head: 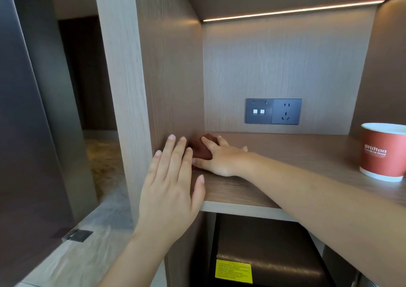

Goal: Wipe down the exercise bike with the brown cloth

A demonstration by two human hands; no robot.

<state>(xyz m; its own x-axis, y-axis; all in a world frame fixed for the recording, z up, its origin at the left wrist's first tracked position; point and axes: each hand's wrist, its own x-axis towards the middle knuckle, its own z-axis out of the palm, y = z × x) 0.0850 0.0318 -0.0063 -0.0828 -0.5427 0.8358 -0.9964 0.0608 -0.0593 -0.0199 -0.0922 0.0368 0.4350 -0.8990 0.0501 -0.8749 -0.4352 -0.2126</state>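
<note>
The brown cloth point(200, 147) is bunched in the back left corner of a wooden shelf point(274, 155). My right hand point(219, 156) lies over the cloth, fingers curled around it, pressing it onto the shelf. My left hand point(173, 181) is flat with its fingers spread, resting against the shelf's left side panel point(171, 78) at the front edge, holding nothing. No exercise bike is in view.
A red paper cup point(383, 151) stands at the shelf's right. A grey socket plate point(273, 111) is on the back wall under a light strip. Below the shelf sits a dark appliance with a yellow label point(233, 271). A dark door point(28, 133) stands at the left.
</note>
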